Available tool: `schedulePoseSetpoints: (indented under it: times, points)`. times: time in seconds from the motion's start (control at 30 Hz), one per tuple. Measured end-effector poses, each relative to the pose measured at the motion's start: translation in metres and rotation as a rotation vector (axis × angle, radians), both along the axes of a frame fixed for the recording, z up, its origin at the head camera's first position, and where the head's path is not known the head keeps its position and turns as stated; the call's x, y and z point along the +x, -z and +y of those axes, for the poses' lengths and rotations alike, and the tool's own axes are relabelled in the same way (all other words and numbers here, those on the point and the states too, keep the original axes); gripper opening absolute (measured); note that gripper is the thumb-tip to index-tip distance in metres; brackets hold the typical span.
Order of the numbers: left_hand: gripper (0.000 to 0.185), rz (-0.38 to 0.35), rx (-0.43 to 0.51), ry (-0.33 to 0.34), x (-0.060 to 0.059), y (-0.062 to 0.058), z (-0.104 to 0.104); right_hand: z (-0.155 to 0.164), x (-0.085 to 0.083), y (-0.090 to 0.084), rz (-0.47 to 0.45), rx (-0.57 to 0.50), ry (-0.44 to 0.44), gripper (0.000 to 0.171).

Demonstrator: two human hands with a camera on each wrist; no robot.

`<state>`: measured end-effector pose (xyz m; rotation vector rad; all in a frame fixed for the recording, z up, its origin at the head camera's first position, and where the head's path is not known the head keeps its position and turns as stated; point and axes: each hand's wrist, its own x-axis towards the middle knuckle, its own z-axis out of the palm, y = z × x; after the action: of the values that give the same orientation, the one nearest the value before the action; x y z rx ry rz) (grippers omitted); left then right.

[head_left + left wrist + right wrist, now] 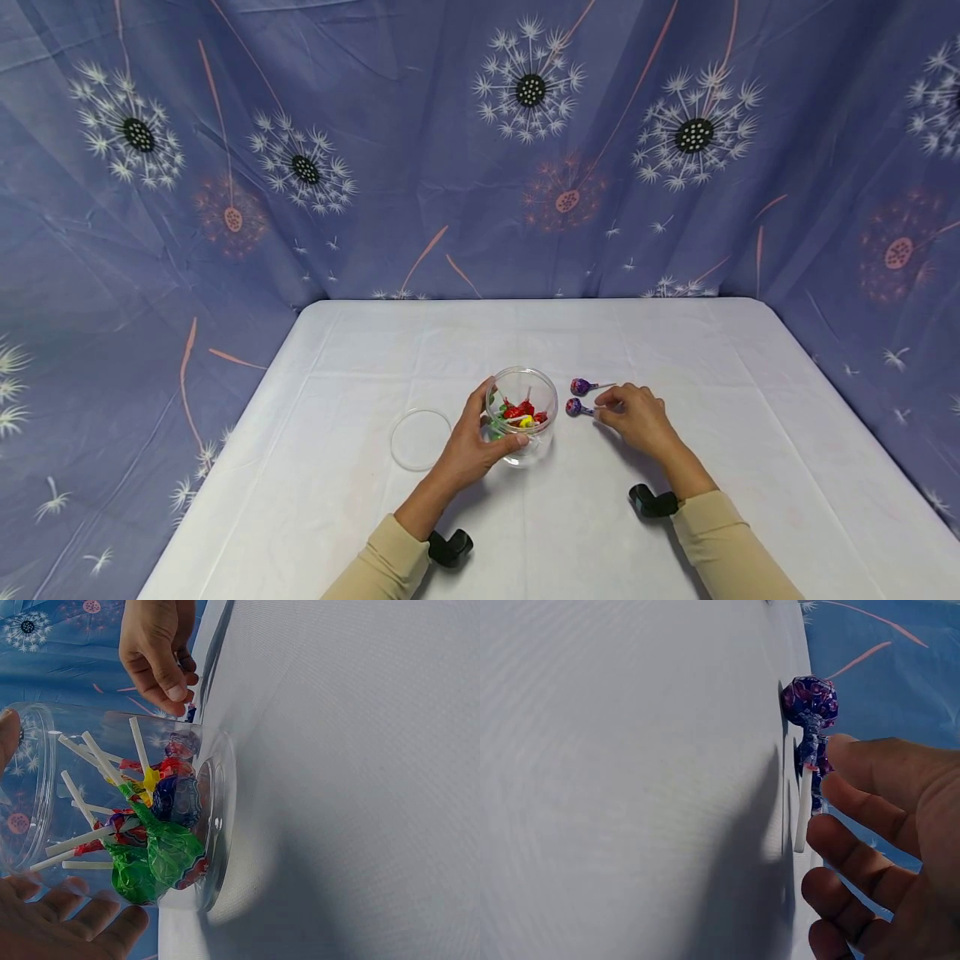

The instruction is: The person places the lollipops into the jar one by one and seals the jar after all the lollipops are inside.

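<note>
A clear plastic jar [522,414] stands upright on the white table, with several wrapped lollipops [161,847] in red, green, yellow and purple inside. My left hand [495,421] grips the jar from its left, thumb behind and fingers [82,919] in front. Two purple lollipops lie just right of the jar: a far one [580,386] and a near one [573,407]. My right hand [602,408] pinches the near lollipop's white stick [804,814] with its fingertips; the candy head [810,701] still rests on the cloth.
The jar's clear round lid [420,439] lies flat to the left of the jar. The white tablecloth [675,350] ends at a blue dandelion-print curtain [450,167] on three sides. Black wrist mounts [450,547] sit near the front edge.
</note>
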<state>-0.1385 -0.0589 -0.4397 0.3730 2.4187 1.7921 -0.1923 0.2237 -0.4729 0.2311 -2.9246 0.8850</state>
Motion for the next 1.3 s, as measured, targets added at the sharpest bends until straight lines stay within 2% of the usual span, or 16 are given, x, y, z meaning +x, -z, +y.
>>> schedulePoseSetpoints:
  times: [0.13, 0.27, 0.8, 0.9, 1.0, 1.07, 1.13, 1.3]
  points:
    - [0.091, 0.016, -0.005, 0.002, -0.004, 0.012, -0.001, 0.0, -0.001, 0.002, -0.041, 0.009, -0.007, 0.016]
    - [0.092, 0.029, 0.0, 0.007, -0.007, 0.017, -0.002, 0.001, -0.002, 0.005, -0.067, 0.012, -0.004, 0.016]
    - [0.092, 0.017, -0.01, 0.005, -0.006, 0.016, -0.002, 0.004, -0.004, 0.011, -0.069, -0.021, -0.017, 0.012]
    - [0.091, 0.001, -0.019, 0.007, 0.0, 0.003, -0.001, 0.005, -0.004, 0.011, -0.061, -0.016, -0.026, 0.01]
    - [0.091, -0.011, -0.02, 0.004, 0.0, 0.002, -0.001, 0.006, -0.005, 0.013, -0.047, -0.012, -0.03, 0.006]
    - [0.091, -0.004, -0.019, 0.003, -0.001, 0.005, -0.001, 0.006, -0.006, 0.014, -0.035, -0.012, -0.034, 0.005]
    - [0.092, 0.008, -0.013, 0.002, -0.006, 0.015, -0.002, 0.007, -0.006, 0.015, -0.03, -0.013, -0.034, 0.003]
    - [0.092, 0.026, -0.005, 0.006, -0.006, 0.016, -0.002, 0.008, -0.005, 0.015, -0.028, -0.03, -0.023, 0.004]
